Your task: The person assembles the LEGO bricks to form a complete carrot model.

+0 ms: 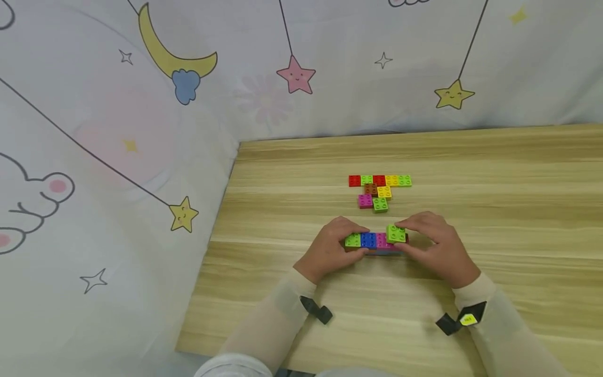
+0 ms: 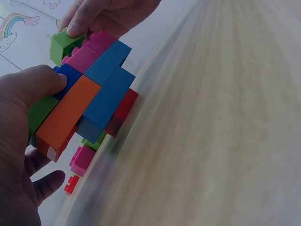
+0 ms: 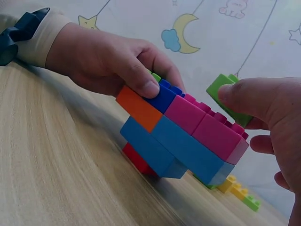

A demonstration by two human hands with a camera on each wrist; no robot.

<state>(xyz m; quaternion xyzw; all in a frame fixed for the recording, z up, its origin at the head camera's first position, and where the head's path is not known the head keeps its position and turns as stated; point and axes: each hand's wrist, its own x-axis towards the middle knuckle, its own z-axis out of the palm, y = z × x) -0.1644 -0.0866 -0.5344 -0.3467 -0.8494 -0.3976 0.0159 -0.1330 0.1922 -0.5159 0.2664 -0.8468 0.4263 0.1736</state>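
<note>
A built stack of toy building bricks (image 1: 369,240) stands on the table. Its top layer has a green brick (image 1: 353,241), a dark blue one (image 3: 162,100) and two magenta bricks (image 3: 203,123). Beneath are a long orange brick (image 3: 139,111), long blue bricks (image 3: 153,147) and a red one (image 3: 136,159) at the bottom. My left hand (image 1: 332,248) grips the stack's left end, thumb on the dark blue brick. Between thumb and fingers my right hand (image 1: 438,251) pinches a light green brick (image 1: 395,233), tilted close over the magenta bricks at the right end.
Farther back on the wooden table (image 1: 282,209) lies a row of red, green and yellow bricks (image 1: 379,180). Just in front of it sit brown, yellow, magenta and green bricks (image 1: 380,204). A patterned cloth (image 1: 339,104) hangs behind the table and along its left side.
</note>
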